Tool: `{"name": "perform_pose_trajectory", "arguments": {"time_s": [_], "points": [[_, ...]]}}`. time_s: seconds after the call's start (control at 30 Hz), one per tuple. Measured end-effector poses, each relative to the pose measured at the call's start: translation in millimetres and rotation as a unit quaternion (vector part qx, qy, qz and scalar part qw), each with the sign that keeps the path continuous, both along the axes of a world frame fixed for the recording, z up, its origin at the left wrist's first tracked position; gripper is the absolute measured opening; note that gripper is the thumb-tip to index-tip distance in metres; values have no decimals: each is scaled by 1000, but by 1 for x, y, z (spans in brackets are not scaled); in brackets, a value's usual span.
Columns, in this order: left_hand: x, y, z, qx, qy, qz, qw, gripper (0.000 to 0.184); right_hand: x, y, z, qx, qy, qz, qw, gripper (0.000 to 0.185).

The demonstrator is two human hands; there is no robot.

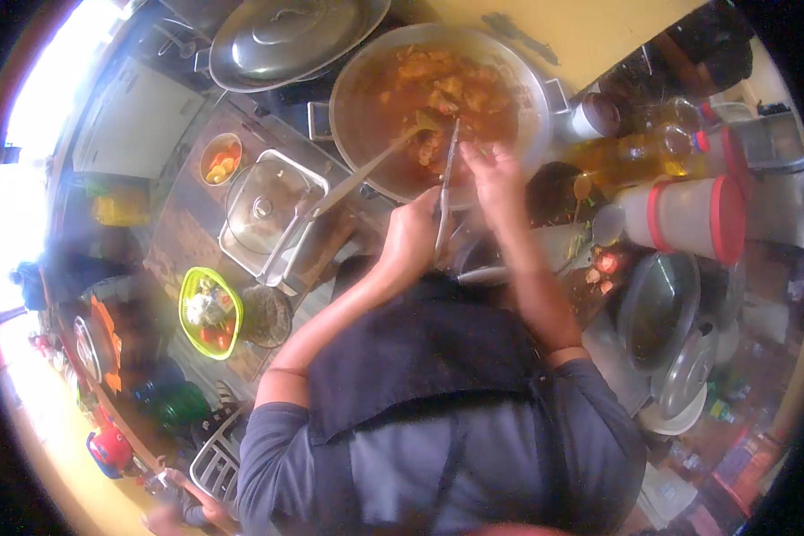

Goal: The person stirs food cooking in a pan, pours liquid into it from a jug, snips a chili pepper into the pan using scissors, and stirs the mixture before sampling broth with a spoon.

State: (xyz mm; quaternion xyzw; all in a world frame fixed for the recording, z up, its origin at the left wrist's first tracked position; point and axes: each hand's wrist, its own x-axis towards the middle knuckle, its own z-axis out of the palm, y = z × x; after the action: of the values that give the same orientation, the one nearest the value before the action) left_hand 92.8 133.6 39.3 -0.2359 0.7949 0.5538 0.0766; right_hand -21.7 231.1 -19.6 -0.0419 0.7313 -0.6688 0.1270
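A large metal pot (347, 147) holds a reddish stew (406, 89) with chunks in it. My left hand (411, 234) is closed around a long, narrow metal utensil (449, 170), perhaps a knife or tongs, its tip pointing over the stew. Beside that tip, above the pot's near rim, my right hand (493, 170) has its fingers drawn together; anything between them is too blurred to make out. A long-handled spoon (366, 170) leans on the pot's left rim, its head in the stew and neither hand on it.
Left stand a lidded rectangular pan (272, 214), a bowl of cut food (221, 161) and a green basket (188, 308). Right are oil bottles (665, 154), a red-lidded container (688, 214) and an oval pot (659, 308). Another person's hand (192, 496) shows lower left.
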Motion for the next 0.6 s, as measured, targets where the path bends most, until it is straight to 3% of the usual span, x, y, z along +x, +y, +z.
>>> {"name": "perform_pose_trajectory", "arguments": {"time_s": [0.03,0.1,0.3,0.43,0.5,0.6], "points": [[0,0,-4,0,0,1,1000,23,0,0,-2,0,0,1,1000,21],[1,0,-15,-31,62,-17,997,28,0,-3,1,-115,-70,-22,991,19],[-2,-3,-22,-52,46,-22,997,35,5,-4,19,-107,-126,-5,986,16],[-1,-3,-17,-63,43,-16,997,37,6,-4,27,-105,-129,-4,986,16],[-2,-5,-16,-41,43,-15,998,48,3,-1,29,-51,-96,20,994,16],[-3,-5,-17,-57,19,-12,998,51,0,-1,22,-85,-102,27,991,16]]}}
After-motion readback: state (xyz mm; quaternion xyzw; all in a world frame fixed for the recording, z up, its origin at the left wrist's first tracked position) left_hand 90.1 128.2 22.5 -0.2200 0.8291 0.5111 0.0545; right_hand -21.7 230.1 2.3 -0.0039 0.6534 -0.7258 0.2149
